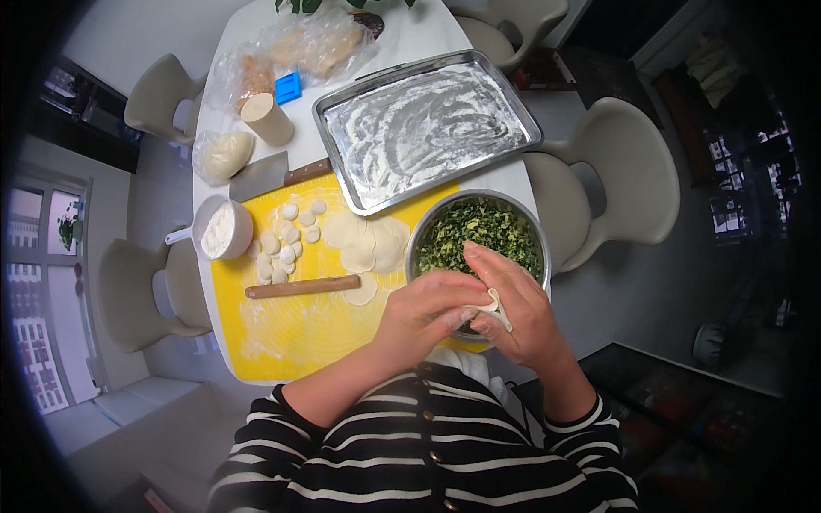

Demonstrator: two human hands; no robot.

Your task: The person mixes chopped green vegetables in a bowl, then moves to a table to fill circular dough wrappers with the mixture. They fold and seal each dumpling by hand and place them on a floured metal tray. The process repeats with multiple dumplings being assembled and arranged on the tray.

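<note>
Both my hands meet over the near part of a steel bowl [547, 256] of chopped green filling [449, 224]. Between them is a folded dough wrapper [494, 306]; my left hand [426, 308] pinches its edge, and my right hand [519, 308] cups it from the other side. Left of the bowl, rolled dough wrappers [385, 243] overlap on a yellow silicone mat [308, 340], with one round wrapper [360, 290] lying nearer. A wooden rolling pin [303, 286] touches or nearly touches that one. Small floured dough pieces [288, 234] lie beyond the pin.
A flour-dusted metal tray [423, 128] overlaps the mat's far edge. To its left lie a cleaver [260, 177], a white cup of flour [222, 227], bagged dough [224, 154], a beige cylindrical container [268, 120], a blue plastic item [288, 87] and plastic bags [314, 45]. Chairs surround the table.
</note>
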